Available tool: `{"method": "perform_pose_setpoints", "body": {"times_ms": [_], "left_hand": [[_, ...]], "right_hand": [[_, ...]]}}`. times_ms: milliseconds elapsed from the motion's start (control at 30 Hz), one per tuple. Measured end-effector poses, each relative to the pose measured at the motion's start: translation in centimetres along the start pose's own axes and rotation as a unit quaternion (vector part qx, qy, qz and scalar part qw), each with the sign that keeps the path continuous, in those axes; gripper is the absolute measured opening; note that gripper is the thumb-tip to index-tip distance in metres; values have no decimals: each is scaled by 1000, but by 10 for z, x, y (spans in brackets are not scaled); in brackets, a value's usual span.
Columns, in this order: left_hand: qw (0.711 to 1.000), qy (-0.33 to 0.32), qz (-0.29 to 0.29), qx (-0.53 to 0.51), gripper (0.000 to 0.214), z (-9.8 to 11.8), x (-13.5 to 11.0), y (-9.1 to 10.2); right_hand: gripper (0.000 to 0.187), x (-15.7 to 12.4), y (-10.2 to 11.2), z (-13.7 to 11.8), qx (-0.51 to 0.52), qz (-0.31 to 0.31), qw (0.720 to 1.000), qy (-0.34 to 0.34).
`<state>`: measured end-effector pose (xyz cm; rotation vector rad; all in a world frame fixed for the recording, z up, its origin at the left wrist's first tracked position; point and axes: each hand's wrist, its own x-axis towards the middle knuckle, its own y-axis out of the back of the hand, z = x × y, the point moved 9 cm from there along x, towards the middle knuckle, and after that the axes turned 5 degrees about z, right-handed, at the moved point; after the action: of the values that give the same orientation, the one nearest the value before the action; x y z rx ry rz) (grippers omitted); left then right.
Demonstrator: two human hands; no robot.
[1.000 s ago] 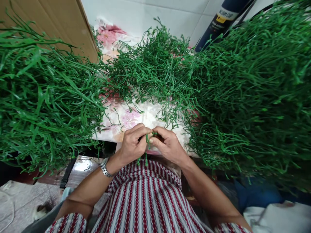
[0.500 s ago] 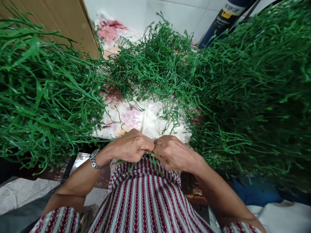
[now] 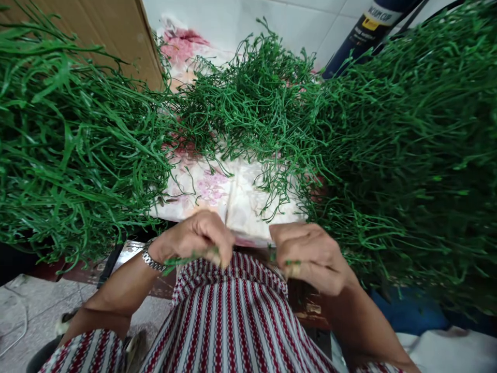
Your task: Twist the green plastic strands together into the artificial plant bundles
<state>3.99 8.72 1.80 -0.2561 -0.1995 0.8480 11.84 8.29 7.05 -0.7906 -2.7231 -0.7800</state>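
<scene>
My left hand [image 3: 204, 235], with a metal watch [image 3: 152, 258] on its wrist, is closed in a pinch in front of my striped shirt. A green plastic stem [image 3: 180, 263] sticks out of its fingers toward the wrist. My right hand [image 3: 312, 256] is curled closed to the right, apart from the left one. A small green piece, blurred, shows at its fingertips; most of it is hidden. Both hands are at the near edge of a table with a flowered cloth [image 3: 212, 184]. Beyond them lies a heap of thin green plastic stems [image 3: 252, 98].
A big pile of broader green plastic pieces [image 3: 77, 140] covers the left side. A larger pile of thin stems [image 3: 407, 145] fills the right. Behind stand a cardboard box [image 3: 112, 36] and a dark blue cylinder [image 3: 361, 36] against a white tiled wall [image 3: 291, 23].
My hands were together at the table edge and have moved apart, the right one farther to the right. The stem between them now trails from the left fingers.
</scene>
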Motion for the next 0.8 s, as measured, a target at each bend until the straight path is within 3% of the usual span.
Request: {"method": "perform_pose_setpoints", "body": {"times_ms": [33,100,167,267,367,433,567,800], "left_hand": [[994,-2,102,-22,11,-1,1,19],[957,-20,273,-99,6,-5,-1,47],[922,-28,355,-150,8,-10,0,58],[891,-42,425,-153,8,-12,4,65],[865,-68,478,-134,9,-7,5,71],[855,-87,494,-133,9,-4,6,73],[854,-106,488,-147,10,-1,12,72],[849,-136,505,-79,10,0,4,73]], "right_hand": [[25,1,9,4,-16,40,999,-19],[20,5,21,13,-72,109,991,-43],[19,7,28,20,-107,169,978,-53],[19,9,29,36,-88,237,963,-97],[20,11,26,53,-86,265,947,-163],[17,16,20,59,-110,252,944,-184],[13,26,10,66,-125,217,948,-197],[10,27,12,65,-121,235,948,-177]]}}
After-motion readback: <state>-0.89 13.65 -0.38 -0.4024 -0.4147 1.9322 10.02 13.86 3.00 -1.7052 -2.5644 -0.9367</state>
